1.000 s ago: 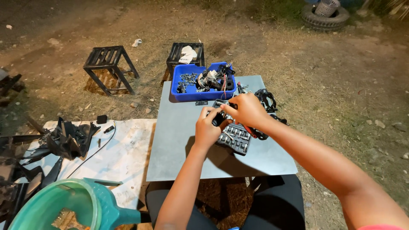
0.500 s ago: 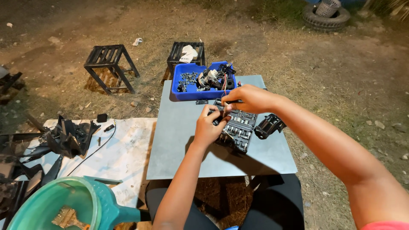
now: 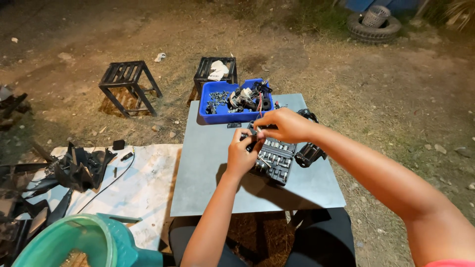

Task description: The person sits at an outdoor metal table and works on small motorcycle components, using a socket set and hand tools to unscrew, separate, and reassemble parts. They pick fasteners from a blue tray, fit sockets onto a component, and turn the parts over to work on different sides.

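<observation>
Two hands meet over an open black socket case on a grey tabletop.

The left hand (image 3: pixel 241 157) is curled closed around a small dark tool, too hidden to identify, at the near-left edge of the socket case (image 3: pixel 274 157). The right hand (image 3: pixel 285 125) hovers over the case's far end, fingers pinched on something small and metallic; exactly what cannot be made out. The case lies open on the grey table (image 3: pixel 208 183), rows of silvery sockets showing. Just right of it sits a black mechanical part (image 3: pixel 310 153), partly behind the right forearm. Beyond, a blue tray (image 3: pixel 213 116) holds mixed hardware. Farther out: two black metal stools (image 3: pixel 126 85), a white sheet (image 3: pixel 143 193) with black scraps, a green plastic chair (image 3: pixel 94 244) cut off by the frame.
</observation>
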